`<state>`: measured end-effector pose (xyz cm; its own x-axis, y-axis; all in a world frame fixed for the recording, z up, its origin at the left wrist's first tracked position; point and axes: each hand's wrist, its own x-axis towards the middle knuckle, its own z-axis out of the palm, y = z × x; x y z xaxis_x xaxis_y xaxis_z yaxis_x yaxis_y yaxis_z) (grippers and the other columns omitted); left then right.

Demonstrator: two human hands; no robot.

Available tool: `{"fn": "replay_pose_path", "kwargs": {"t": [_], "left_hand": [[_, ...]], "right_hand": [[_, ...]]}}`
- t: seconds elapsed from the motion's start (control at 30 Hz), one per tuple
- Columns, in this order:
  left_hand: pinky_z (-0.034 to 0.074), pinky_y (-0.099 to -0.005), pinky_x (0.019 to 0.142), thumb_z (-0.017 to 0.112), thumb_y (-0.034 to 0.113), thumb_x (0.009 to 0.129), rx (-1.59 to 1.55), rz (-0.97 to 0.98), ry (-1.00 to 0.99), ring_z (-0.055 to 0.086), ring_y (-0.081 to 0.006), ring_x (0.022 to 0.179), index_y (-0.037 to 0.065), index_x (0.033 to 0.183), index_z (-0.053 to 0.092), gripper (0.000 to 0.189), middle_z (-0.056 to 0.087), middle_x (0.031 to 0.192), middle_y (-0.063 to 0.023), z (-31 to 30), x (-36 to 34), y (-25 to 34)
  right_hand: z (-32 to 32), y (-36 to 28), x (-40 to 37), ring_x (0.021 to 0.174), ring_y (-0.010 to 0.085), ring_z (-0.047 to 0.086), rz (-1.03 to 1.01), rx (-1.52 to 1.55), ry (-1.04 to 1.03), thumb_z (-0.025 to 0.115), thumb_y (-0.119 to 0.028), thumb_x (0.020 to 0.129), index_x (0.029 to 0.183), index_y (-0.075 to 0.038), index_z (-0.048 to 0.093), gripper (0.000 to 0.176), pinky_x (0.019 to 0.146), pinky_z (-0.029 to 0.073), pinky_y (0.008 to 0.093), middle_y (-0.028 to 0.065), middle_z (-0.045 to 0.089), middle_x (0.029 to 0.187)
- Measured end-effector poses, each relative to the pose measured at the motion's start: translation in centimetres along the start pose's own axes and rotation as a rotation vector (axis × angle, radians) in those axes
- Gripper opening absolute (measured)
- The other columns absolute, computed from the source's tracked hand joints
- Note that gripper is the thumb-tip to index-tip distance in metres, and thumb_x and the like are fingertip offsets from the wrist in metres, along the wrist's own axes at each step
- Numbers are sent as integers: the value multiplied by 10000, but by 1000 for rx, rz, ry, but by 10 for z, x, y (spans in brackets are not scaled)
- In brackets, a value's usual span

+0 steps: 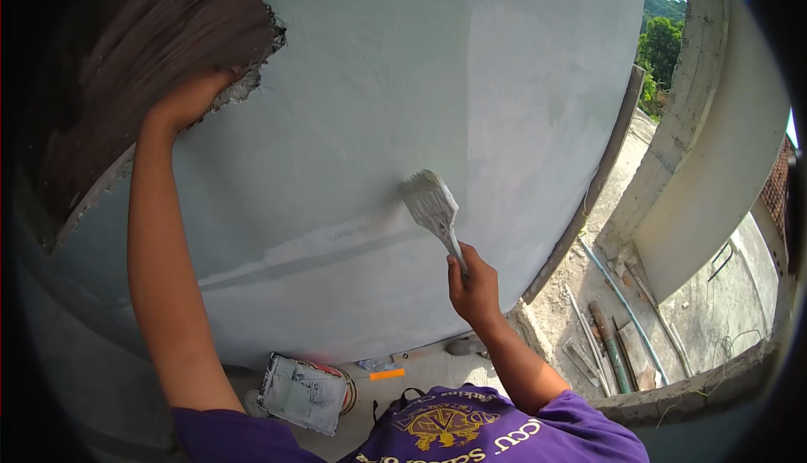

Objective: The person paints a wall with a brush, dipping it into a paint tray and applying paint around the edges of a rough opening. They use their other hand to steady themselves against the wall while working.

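My right hand (475, 285) is closed around the handle of a wide paintbrush (432, 201), its bristles caked with pale grey paint. The bristle end points up and left, against or very close to the wall (361, 110), which has pale and darker grey-green patches. Up on the left, my left hand (189, 101) grips the rough, broken edge (244, 87) of an opening in this wall; its fingertips are partly hidden there. Dark brown, streaked surface (168, 34) shows inside the opening.
Below the wall stands a paint-smeared container (303, 394), with an orange strip (387, 374) beside it. Pipes and sticks (612, 345) lie on the concrete floor at right. A concrete pillar (672, 135) and a low ledge (698, 391) bound that side.
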<state>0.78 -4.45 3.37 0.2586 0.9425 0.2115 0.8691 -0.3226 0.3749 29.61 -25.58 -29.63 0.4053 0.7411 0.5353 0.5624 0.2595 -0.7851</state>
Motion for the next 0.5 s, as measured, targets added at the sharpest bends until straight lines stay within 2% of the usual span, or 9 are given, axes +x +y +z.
{"fn": "replay_pose_path", "kwargs": {"t": [0.03,0.13,0.23,0.33,0.5], "left_hand": [[284,-356,1085,449,559,902,-9,-4,-31,420,-300,1305,18,1386,441,726,456,1415,-187,-4,-7,1],[297,-348,1068,474,564,898,-26,101,228,446,-295,1273,-4,1338,488,718,495,1368,-187,-13,12,-58],[301,-346,1062,467,571,902,-29,125,236,463,-300,1254,-10,1308,517,711,516,1337,-196,-33,8,-85],[302,-351,1064,468,572,900,4,104,214,475,-303,1244,-9,1304,523,709,528,1326,-195,-37,11,-105],[310,-331,1057,480,550,901,16,100,99,485,-287,1238,4,1309,527,683,531,1330,-189,-32,22,-118]], "right_hand": [[7,8,-3,631,362,621,-14,-9,11,563,-78,905,1120,-26,568,221,576,487,385,194,620,741],[22,34,-25,644,371,620,8,-108,-12,568,-81,897,1124,-33,569,232,587,490,393,195,627,756],[19,35,-48,632,352,626,65,-138,-38,573,-73,889,1126,-34,573,240,582,488,380,184,628,748],[17,8,-43,597,324,623,109,-95,62,573,-74,899,1110,-24,586,217,565,472,359,186,605,690],[26,-17,-19,597,306,616,32,-125,152,565,-66,902,1126,-27,582,228,571,475,356,185,606,706]]}}
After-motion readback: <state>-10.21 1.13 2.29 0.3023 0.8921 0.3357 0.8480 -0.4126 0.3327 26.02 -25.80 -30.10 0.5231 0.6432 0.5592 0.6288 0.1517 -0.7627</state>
